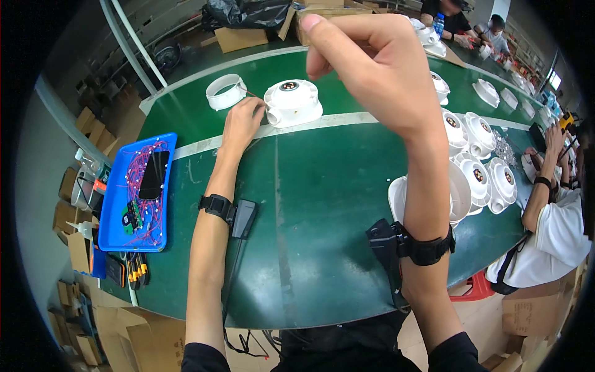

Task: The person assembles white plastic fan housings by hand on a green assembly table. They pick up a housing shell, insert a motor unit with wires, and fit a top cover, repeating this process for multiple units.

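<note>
A white round housing [292,105] with a dark lens-like centre stands on the far part of the green bench. My left hand [242,124] is at its left side, fingers bent and drawn together by its edge. A thin brownish strand shows near those fingertips, but what they grip is too small to tell. Just left of the housing is a white open ring [225,93]. My right hand [378,74] is raised close to the camera, right of the housing, its fingers curled in beside the thumb. Whatever may be in its grip is hidden.
A blue tray [108,217] at left holds pink wires, a black phone [154,175] and green circuit boards. Orange-and-black tools [137,270] lie below it. Several white housings [476,177] crowd the right side. A co-worker in a white shirt [551,232] sits right; others work farther back.
</note>
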Demonstrator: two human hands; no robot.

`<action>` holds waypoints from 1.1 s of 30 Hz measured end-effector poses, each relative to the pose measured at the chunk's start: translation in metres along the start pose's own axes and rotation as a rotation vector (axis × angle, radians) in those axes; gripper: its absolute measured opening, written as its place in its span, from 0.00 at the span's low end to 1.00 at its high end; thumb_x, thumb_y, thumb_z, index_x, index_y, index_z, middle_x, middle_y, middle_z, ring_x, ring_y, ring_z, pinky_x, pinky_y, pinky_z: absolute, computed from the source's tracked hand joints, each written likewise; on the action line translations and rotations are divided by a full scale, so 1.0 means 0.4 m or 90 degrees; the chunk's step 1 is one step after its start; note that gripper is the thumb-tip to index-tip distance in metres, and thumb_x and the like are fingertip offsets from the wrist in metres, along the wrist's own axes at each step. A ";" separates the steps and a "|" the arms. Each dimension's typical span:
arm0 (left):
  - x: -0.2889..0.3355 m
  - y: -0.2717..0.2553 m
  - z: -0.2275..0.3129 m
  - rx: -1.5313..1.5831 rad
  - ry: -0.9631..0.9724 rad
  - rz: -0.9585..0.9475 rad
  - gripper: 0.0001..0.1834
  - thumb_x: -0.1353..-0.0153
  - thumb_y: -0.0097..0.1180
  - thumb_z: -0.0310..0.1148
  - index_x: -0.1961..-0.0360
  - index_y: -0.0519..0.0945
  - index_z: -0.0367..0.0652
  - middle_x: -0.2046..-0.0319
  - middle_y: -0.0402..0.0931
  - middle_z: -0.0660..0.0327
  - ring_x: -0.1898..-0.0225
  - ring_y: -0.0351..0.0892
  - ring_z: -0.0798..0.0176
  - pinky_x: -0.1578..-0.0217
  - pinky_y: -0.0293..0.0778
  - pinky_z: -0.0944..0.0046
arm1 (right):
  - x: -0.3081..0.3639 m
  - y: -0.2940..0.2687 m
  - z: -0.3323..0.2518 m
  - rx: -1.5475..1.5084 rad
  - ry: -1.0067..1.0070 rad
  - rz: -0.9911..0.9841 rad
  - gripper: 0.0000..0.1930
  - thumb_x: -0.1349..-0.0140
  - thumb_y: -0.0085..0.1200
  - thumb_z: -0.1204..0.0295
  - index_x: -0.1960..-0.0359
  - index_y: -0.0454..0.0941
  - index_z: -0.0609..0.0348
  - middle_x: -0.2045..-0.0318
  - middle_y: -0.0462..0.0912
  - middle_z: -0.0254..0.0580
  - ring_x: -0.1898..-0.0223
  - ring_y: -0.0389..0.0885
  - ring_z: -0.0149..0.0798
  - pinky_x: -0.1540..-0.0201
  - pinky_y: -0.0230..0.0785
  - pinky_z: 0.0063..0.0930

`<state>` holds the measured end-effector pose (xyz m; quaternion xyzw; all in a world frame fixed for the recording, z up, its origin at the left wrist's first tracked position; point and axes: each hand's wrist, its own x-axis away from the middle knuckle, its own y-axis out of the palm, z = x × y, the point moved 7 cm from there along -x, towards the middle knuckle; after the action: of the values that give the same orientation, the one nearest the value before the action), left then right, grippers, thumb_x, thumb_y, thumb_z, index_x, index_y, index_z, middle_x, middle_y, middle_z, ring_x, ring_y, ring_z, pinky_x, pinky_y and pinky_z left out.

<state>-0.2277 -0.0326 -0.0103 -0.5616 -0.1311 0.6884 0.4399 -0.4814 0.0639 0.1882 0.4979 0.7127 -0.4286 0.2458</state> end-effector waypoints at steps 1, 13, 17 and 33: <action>0.000 0.004 -0.005 0.011 -0.004 0.002 0.07 0.40 0.59 0.28 0.62 0.82 0.37 0.63 0.83 0.49 0.62 0.82 0.43 0.60 0.77 0.51 | 0.000 -0.006 0.003 0.019 0.014 -0.009 0.22 0.31 0.53 0.63 0.81 0.81 0.67 0.84 0.79 0.34 0.78 0.75 0.24 0.72 0.66 0.21; 0.063 0.059 -0.206 0.392 -0.516 0.023 0.15 0.29 0.43 0.28 0.53 0.71 0.21 0.59 0.82 0.38 0.57 0.86 0.49 0.55 0.82 0.59 | 0.003 -0.008 -0.004 -0.037 -0.014 -0.001 0.21 0.31 0.54 0.64 0.80 0.80 0.68 0.83 0.80 0.34 0.76 0.78 0.25 0.70 0.69 0.21; 0.086 0.037 -0.239 0.558 -0.587 0.096 0.17 0.28 0.40 0.29 0.49 0.65 0.20 0.61 0.80 0.37 0.55 0.85 0.46 0.54 0.84 0.57 | 0.001 -0.006 -0.007 -0.050 -0.023 -0.005 0.21 0.31 0.54 0.65 0.80 0.79 0.68 0.83 0.79 0.34 0.76 0.78 0.25 0.70 0.70 0.21; -0.030 0.098 0.009 0.428 -0.233 -0.158 0.10 0.35 0.54 0.28 0.57 0.76 0.33 0.58 0.82 0.54 0.59 0.84 0.63 0.61 0.81 0.64 | 0.002 -0.042 0.013 -0.027 0.004 0.011 0.20 0.32 0.54 0.64 0.81 0.80 0.66 0.85 0.78 0.32 0.81 0.72 0.23 0.77 0.62 0.22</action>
<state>-0.2490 -0.0632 -0.0277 -0.2343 -0.0415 0.7233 0.6483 -0.4977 0.0574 0.1912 0.5003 0.7179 -0.4097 0.2579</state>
